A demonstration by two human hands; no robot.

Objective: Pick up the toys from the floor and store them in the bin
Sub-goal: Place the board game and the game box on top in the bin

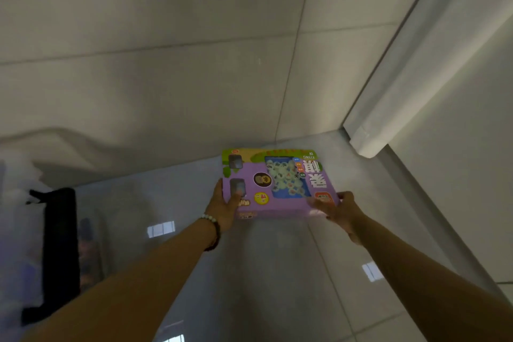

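Both arms are stretched forward. The box [280, 183] is held at its near corners. The left hand [222, 207] grips the left edge, thumb laid on the printed top, fingers curled beneath and out of sight. The right hand [340, 211] is clamped on the right corner, its detail lost to blur. A bead bracelet [208, 218] is worn on the left wrist. The box is low over the glossy floor [263, 272], near the wall [166, 78]; whether it touches the floor cannot be told.

It is judged light: stiff cardboard with a slick print. The window is easily dented and loose pieces may shift inside, so the edges should be gripped and the box kept level.

A dark blurred shape [59, 244], possibly the bin, is seen well apart at left.
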